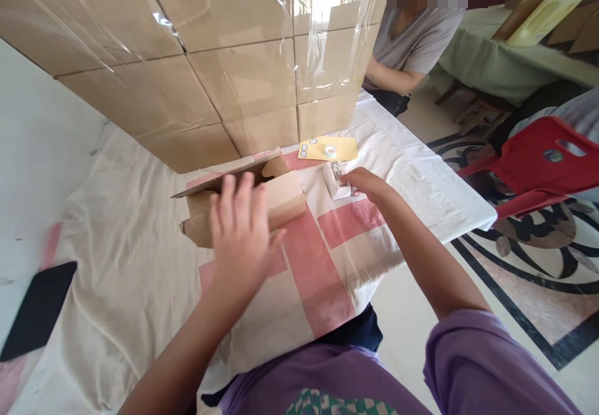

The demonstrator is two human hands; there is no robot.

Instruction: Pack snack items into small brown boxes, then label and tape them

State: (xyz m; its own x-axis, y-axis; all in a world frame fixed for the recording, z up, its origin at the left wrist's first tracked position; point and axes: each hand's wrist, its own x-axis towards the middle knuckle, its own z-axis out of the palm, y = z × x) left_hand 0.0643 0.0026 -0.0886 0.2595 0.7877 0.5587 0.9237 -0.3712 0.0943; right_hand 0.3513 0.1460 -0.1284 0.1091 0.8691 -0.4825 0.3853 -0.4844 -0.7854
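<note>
An open cardboard box (286,200) lies on the cloth-covered table in front of me, its long flap raised. My left hand (241,231) is over the box's near side, fingers spread and slightly blurred; whether it touches the cardboard I cannot tell. To the right, my right hand (364,184) has its fingers on the right end of a small white box (330,185), whose top shows greyish contents or print. Just behind that box is a yellow card (347,148) with several small labels on it and a white ring-shaped item (330,151) on top.
Brown cartons (248,84) wrapped in clear film are stacked behind the work area. A flat black object (37,312) lies at the left by the wall. A person (412,47) sits beyond the table's far corner. A red plastic chair (552,159) stands at the right.
</note>
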